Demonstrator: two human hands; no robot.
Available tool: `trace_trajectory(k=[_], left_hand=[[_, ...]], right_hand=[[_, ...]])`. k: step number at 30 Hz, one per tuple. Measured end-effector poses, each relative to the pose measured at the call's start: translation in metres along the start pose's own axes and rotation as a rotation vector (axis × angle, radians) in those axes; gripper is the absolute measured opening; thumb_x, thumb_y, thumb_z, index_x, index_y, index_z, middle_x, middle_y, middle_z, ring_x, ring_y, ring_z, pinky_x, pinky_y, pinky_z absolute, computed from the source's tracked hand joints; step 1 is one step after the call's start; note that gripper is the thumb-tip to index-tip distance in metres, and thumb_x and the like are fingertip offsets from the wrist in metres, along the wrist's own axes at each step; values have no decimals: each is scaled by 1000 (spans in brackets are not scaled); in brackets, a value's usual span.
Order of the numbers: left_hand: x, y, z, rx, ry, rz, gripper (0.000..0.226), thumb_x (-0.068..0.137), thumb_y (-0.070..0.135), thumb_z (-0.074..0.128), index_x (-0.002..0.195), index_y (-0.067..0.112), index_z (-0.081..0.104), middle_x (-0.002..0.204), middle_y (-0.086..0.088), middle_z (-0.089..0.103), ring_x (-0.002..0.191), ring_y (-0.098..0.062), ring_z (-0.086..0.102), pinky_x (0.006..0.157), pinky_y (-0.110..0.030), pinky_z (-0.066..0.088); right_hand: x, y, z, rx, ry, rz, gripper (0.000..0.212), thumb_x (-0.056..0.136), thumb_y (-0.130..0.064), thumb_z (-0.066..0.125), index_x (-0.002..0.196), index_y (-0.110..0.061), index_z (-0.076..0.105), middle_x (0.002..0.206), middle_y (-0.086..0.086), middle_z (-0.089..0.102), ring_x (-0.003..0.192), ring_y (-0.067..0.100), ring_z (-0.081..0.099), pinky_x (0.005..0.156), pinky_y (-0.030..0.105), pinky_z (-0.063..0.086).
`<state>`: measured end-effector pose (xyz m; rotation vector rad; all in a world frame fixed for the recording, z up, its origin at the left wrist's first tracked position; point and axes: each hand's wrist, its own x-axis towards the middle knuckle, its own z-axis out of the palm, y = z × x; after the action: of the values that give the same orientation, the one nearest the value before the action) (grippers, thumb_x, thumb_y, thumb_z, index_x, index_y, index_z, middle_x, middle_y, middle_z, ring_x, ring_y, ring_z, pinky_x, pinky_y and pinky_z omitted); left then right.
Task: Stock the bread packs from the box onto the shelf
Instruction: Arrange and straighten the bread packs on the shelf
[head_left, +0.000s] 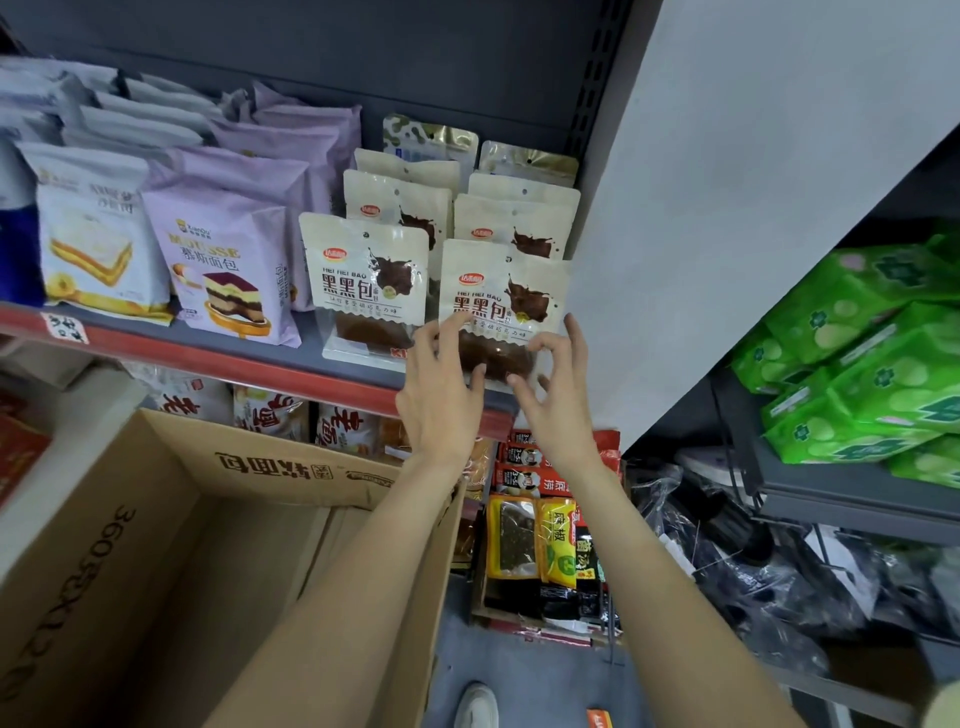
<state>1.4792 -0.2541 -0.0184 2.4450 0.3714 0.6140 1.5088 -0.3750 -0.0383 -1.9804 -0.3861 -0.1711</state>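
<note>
Cream bread packs with dark brown bread stand in two rows on the grey shelf, at its right end. The front right pack stands upright at the shelf's edge. My left hand rests its fingertips on this pack's lower left front. At its lower right corner, my right hand has its fingers spread and loosely curled. Neither hand closes around it. The front left pack stands beside it. The open cardboard box is below left; its visible inside shows no packs.
Purple mousse cake packs and white cake packs fill the shelf's left. A white side panel bounds its right end. Green packs lie on a rack further right. Snack bags sit on lower shelves. My shoe is on the floor.
</note>
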Motion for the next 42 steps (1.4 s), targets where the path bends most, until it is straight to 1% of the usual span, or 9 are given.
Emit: trace_trajectory(k=[3,10,14,20,25,27,31,39,42], left_hand=[[4,4,0,5,-9,-5,56,83,19,70,131,28,43,132,-1,48,110,-23,57,69,-34,52],[11,9,0,-18,-48,-37,56,85,11,64,134,26,39,138,-2,42,104,-25,60,72,-31,49],[-1,8,-11,-92,-155,-17,61,86,11,63,139,27,37,153,-6,27,129,-27,46,98,-40,48],[-19,-9,-43,-222,17,-35,40,84,4,64,120,17,54,127,1,50,104,-3,52,96,-28,48],[13,-34,-43,-414,20,-322,86,82,2,69,148,20,17,152,-9,19,136,-20,33,103,-18,28],[25,-41,-40,-460,-13,-372,93,81,2,70,150,23,11,152,-10,15,139,-23,28,110,-26,26],[34,-46,-33,-453,35,-403,88,79,2,72,146,23,20,149,-10,16,137,-27,28,112,-42,32],[41,-43,-24,-446,78,-418,81,76,2,75,140,22,29,145,-13,17,133,-31,29,109,-37,33],[40,-45,-26,-452,69,-415,82,76,2,75,140,22,28,144,-13,18,132,-30,31,107,-33,34]], right_hand=[[4,1,4,-89,42,-13,38,88,-1,56,120,-16,44,150,12,20,130,-3,24,90,-1,30],[7,0,17,-226,74,-30,57,84,2,58,118,-34,30,148,12,26,127,26,44,92,32,49],[3,1,13,-248,63,-36,58,83,1,59,119,-34,31,149,12,23,130,28,41,91,40,52],[-5,-5,9,-237,38,-51,33,93,-20,52,121,-32,40,152,9,18,136,25,33,101,37,44],[-3,-10,12,-219,44,1,35,94,-16,52,126,-27,45,151,10,20,130,23,41,99,25,40],[-1,-10,14,-248,48,22,38,93,-11,53,126,-27,45,149,10,26,124,23,48,93,22,40],[4,-8,19,-344,65,29,44,89,-6,56,124,-28,42,142,12,36,113,29,55,85,34,51],[10,-14,22,-438,47,44,48,87,-5,58,123,-30,39,144,10,34,98,29,62,66,27,47],[4,-13,20,-394,32,18,48,88,-5,56,122,-33,38,149,9,27,110,28,58,72,27,51]])
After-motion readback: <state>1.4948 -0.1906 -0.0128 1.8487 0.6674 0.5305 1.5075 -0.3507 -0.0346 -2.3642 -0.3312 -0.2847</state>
